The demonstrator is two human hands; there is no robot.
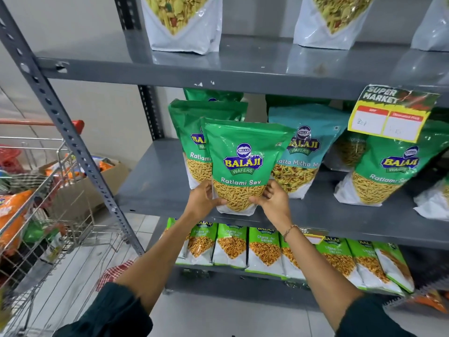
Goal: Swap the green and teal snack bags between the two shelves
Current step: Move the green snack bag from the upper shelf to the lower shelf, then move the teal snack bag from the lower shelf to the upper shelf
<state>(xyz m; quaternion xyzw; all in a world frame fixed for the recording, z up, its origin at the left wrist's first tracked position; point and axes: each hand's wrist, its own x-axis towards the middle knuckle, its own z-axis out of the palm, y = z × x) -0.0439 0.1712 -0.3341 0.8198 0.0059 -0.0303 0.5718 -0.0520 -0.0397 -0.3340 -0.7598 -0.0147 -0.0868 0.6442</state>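
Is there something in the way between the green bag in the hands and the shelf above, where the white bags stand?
Yes. The green Ratlami Sev bag, held by the left hand and right hand, sits under the upper shelf, whose front edge blocks a straight lift. On top, bare shelf shows beside the white bags.

Ratlami Sev bag [245,164] before shelf [155,188], Khatta Mitha bag [308,144] right behind
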